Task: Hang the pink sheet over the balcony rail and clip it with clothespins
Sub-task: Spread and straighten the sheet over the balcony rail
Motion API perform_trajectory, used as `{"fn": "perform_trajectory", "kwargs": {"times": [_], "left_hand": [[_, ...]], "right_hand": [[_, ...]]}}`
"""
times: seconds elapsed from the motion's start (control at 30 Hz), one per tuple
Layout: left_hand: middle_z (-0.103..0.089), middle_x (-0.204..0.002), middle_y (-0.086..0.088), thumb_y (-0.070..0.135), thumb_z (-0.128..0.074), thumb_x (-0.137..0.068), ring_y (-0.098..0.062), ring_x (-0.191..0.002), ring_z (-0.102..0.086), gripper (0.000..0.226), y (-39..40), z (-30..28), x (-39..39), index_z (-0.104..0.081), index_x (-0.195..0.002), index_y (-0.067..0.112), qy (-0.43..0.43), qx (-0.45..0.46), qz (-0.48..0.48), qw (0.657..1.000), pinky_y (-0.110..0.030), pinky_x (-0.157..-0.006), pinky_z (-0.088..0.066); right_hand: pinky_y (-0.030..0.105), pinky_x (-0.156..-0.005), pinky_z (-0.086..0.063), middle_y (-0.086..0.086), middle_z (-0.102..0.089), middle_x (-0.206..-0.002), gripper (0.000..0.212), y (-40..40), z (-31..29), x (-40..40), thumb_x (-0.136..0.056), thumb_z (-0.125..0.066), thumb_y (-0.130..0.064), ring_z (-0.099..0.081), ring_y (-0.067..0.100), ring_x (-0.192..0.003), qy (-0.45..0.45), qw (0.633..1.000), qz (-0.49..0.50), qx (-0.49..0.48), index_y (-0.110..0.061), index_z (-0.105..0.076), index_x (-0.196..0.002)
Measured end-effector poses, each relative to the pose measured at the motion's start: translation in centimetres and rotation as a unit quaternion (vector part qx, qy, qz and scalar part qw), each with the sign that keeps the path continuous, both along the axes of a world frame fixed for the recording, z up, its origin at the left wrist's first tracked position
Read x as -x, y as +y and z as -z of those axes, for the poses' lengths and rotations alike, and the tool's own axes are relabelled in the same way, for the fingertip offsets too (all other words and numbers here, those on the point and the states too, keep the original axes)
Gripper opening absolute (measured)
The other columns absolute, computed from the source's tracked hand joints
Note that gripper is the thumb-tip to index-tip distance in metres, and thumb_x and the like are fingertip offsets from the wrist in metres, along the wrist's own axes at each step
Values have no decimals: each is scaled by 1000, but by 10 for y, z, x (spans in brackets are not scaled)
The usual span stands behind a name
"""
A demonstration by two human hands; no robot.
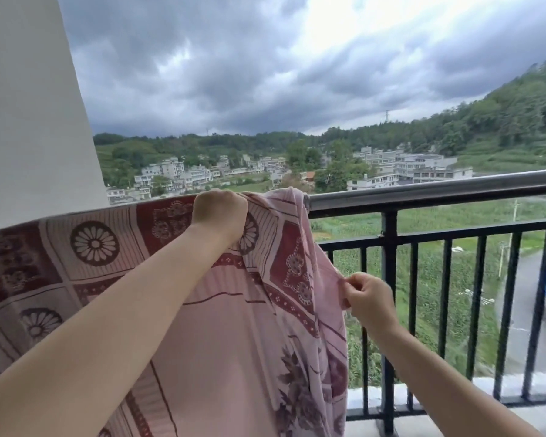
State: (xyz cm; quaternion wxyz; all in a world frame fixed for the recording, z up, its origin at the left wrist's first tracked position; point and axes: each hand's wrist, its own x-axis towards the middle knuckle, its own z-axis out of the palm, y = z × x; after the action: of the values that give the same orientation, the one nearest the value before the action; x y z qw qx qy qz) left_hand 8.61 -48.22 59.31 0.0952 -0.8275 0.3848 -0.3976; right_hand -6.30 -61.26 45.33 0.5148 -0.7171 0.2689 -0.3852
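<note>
Pink sheet (227, 326), draped over the balcony rail (423, 190) with its long axis along the rail, is gripped at the top by the closed left hand (219, 212). Its free right edge, hanging downward, is pinched between fingers of the right hand (368, 298). Bare rail is left unobstructed to the right. A white wall (29, 121) bounds the sheet at left; dark vertical balusters (479, 304) stand behind.
</note>
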Motion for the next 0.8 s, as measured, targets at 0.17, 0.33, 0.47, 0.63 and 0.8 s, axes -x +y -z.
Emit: {"fn": "perform_trajectory", "kwargs": {"times": [0.17,0.33,0.47,0.63,0.8], "left_hand": [[-65,-103,-7,8,-39,-87,-24,-97,-60,27,-20,0,12,-61,-102,8,22,8,-61,998,-29,-72,-43],[-62,-117,-3,16,-35,-90,-22,-108,-58,32,-36,-9,15,-60,-110,14,50,-3,-115,992,-30,-83,-47],[-63,-107,-5,18,-33,-93,-23,-97,-61,31,-56,-28,18,-59,-108,11,101,23,-148,984,-31,-71,-48],[-57,-75,-7,33,-35,-93,-24,-73,-57,38,-105,-36,55,-60,-95,4,91,212,129,964,-29,-63,-46],[-55,-129,-8,63,-29,-85,-24,-120,-49,66,-190,-47,95,-42,-130,17,195,115,131,965,-38,-99,-42]], "right_hand": [[12,-41,-36,1,-54,-59,15,-41,-78,49,-86,-50,-3,-45,13,-51,-52,944,217,243,0,-63,-80],[14,-46,-26,-4,-41,-61,21,-99,-171,50,-92,-36,-4,-36,8,-52,-80,895,312,309,6,-52,-103],[19,-43,-25,25,-62,-90,24,-135,-222,32,-92,-36,-3,-49,20,-71,-31,861,312,401,8,-48,-109],[32,-62,-36,32,-61,-99,25,-195,-270,15,-88,-35,1,-59,42,-93,33,809,333,484,7,-46,-110],[37,-76,-46,29,-59,-109,27,-264,-297,-10,-86,-40,-2,-56,42,-103,91,819,281,491,4,-50,-110]]}}
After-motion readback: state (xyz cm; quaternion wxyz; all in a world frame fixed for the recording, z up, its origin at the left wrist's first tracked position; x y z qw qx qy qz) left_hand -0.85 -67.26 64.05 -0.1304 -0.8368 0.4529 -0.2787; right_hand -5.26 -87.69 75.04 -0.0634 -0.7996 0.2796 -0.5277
